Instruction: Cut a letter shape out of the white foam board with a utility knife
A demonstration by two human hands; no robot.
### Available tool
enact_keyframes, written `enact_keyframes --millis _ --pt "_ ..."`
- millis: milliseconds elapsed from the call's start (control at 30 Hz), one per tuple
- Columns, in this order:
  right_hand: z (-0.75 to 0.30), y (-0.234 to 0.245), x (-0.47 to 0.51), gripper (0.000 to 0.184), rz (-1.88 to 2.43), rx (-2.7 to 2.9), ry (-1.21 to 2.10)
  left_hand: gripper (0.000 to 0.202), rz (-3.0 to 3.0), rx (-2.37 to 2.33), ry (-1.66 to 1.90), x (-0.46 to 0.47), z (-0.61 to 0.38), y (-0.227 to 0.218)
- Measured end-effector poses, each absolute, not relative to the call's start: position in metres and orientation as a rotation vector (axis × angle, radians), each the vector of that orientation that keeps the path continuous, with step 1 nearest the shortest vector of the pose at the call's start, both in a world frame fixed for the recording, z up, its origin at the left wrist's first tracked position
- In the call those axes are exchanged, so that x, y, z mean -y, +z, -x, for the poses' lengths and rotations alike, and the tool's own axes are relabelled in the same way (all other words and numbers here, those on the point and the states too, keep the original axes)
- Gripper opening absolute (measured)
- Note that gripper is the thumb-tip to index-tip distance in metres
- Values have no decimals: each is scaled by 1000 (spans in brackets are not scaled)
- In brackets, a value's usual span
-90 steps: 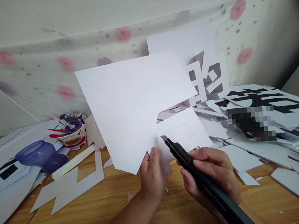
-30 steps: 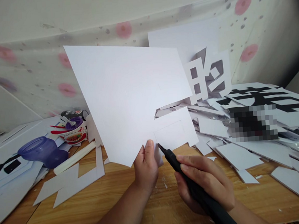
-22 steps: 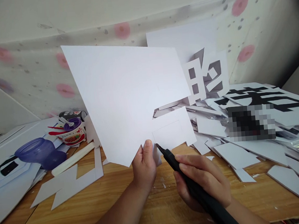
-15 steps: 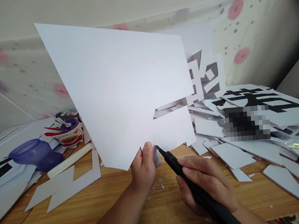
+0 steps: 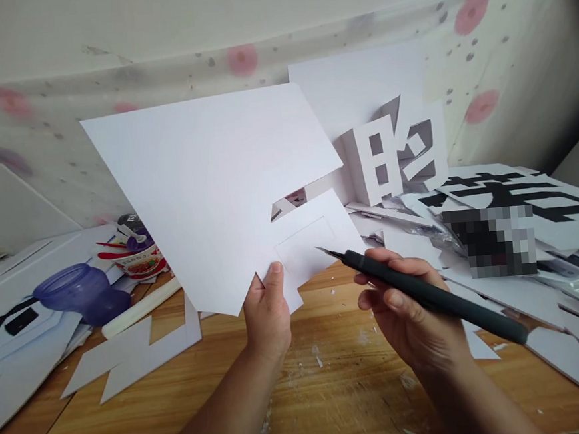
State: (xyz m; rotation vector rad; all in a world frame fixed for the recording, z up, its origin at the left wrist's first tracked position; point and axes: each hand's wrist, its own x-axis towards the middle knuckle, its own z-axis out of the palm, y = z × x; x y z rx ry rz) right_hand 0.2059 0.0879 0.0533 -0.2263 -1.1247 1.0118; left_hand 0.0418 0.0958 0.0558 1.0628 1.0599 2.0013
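A large white foam board (image 5: 202, 190) is tilted up in front of me, with a slanted notch cut into its right side. My left hand (image 5: 268, 312) grips its lower edge, thumb on the near face. Below the notch, thin lines mark a rectangle on the board's lower right part. My right hand (image 5: 414, 307) is closed around a black craft knife (image 5: 425, 288). The blade points left, in front of the marked part; whether its tip touches the board I cannot tell.
White cut-out character shapes (image 5: 382, 159) stand behind at the right. White board scraps (image 5: 576, 358) and black-lettered sheets (image 5: 528, 191) pile up there. At left are a purple translucent container (image 5: 82, 293), a paper bowl (image 5: 140, 261), a white roll (image 5: 141, 309) and board offcuts (image 5: 150, 355) on the wooden table (image 5: 328, 388).
The board has turned and its top has come lower, showing the lined rectangle. My right hand has drawn the knife up and right, from beside my left thumb, and the knife lies flatter.
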Motion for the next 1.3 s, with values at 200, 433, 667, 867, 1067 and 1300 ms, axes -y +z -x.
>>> enact_keyframes --millis 200,433,667,867,1067,1300 --pt "-206 54 -86 18 141 1156 1078 32 -1067 -971 1921 -92 -46 56" --pt "-206 46 -86 16 272 1336 863 30 -1117 -970 1857 -87 -51 54" --pt "-206 46 -85 15 267 1296 889 28 -1251 -1026 1798 -85 -50 50" --pt "-204 45 -86 16 271 1286 900 27 -1264 -1038 1779 -84 -49 47" --pt "-205 46 -88 14 295 1304 858 28 -1235 -1046 1754 -83 -49 48" --pt "-210 52 -82 14 349 1325 837 28 -1176 -1006 1730 -82 -49 46"
